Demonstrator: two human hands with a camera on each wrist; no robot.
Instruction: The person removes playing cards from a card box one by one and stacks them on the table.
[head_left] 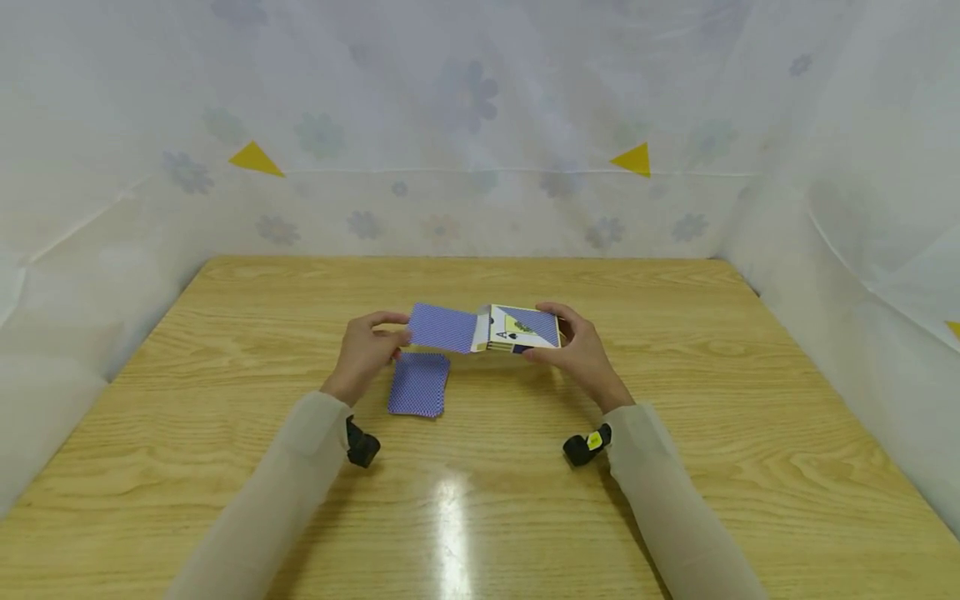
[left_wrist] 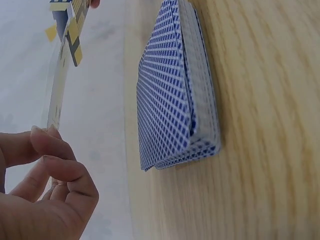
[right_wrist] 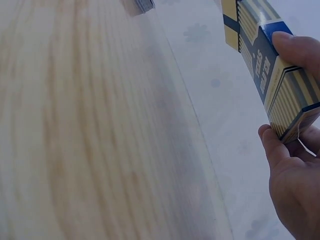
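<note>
Two hands up: my left hand (head_left: 363, 353) pinches cards (head_left: 442, 327) half out of box (head_left: 525, 328), right hand (head_left: 581, 350) grips box; pile (head_left: 418, 384) at 6 o'clock, on table (head_left: 675, 350).

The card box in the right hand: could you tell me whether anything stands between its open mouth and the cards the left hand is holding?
Nothing visible does. The left hand pinches the blue-backed cards right at the open flap of the card box, held by the right hand. The other pile lies below, on the table.
</note>
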